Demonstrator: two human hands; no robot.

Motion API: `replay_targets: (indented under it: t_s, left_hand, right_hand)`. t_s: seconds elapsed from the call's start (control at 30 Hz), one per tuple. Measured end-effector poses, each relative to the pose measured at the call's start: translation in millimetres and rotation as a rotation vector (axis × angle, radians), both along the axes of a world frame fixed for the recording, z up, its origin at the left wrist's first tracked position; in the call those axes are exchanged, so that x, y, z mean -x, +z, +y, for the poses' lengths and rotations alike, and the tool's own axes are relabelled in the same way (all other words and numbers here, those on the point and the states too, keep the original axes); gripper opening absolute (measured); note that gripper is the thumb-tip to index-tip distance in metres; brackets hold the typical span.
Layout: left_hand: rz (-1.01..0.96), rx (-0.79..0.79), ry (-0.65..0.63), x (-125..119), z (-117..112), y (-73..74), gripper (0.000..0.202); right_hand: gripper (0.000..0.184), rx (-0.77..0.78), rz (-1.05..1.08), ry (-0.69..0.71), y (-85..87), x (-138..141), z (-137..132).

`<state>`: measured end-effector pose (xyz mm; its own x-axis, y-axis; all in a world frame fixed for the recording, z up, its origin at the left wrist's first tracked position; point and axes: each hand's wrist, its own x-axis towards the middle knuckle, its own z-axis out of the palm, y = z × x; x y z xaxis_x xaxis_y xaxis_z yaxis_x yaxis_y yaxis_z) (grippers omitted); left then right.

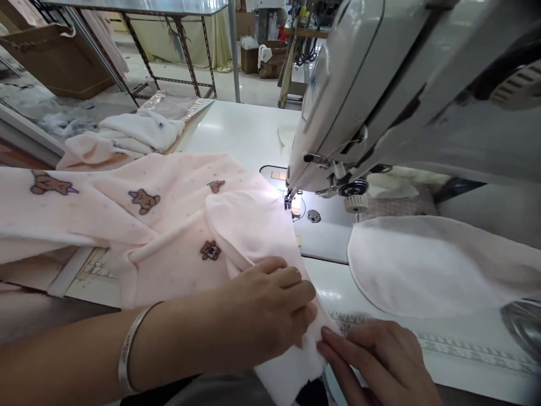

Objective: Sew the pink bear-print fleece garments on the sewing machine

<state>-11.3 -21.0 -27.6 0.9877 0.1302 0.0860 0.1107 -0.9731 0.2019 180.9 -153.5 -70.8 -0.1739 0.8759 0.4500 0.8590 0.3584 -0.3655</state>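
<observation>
A pale pink fabric piece with brown bear prints (169, 225) lies across the white sewing table (236, 129), its folded edge running up to the presser foot and needle (289, 200) of the sewing machine (380, 84). My left hand (270, 310), with a silver bangle on the wrist, has its fingers curled and pressed down on the near edge of the fabric. My right hand (380, 361) pinches the same edge just to the right, fingertips almost touching the left hand's.
A white oval fabric piece (422, 265) lies on the table right of the needle plate. A stack of folded pink and white cloth (127, 138) sits at the back left. A printed ruler strip (465, 347) runs along the table's near edge. Cardboard boxes and metal racks stand behind.
</observation>
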Motion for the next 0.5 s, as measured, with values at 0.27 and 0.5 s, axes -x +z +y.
replay_targets:
  t_s: [0.27, 0.5]
  left_hand:
    - [-0.032, 0.009, 0.098, -2.4, -8.7, -10.0, 0.031]
    - [-0.073, 0.109, 0.193, -2.7, -10.7, -9.8, 0.031]
  right_hand:
    - [0.008, 0.053, 0.031, 0.088, 9.3, -1.0, 5.6]
    - [0.020, 0.053, -0.113, 0.207, 17.5, -17.5, 19.1]
